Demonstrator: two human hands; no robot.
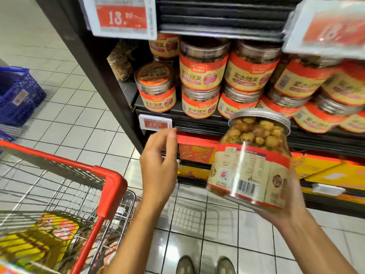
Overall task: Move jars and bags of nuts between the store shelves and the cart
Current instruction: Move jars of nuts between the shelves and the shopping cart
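Observation:
My right hand [292, 202] grips a clear jar of nuts [250, 159] from below; the jar has a silver lid and a red and cream label, and it tilts in the air in front of the shelf. My left hand [160, 165] is raised beside it, fingers loosely spread, holding nothing. Several like jars [203, 70] stand stacked two high on the black shelf [197, 123]. A single jar [156, 88] stands at the shelf's left end. The red-rimmed wire cart [110, 180] is at lower left with yellow bags [39, 240] inside.
Price tags [122, 16] hang from the upper shelf edge, and a small one [155, 122] sits just above my left hand. Yellow and red boxes [325, 171] fill the lower shelf. Blue baskets [17, 95] are stacked on the tiled floor at left.

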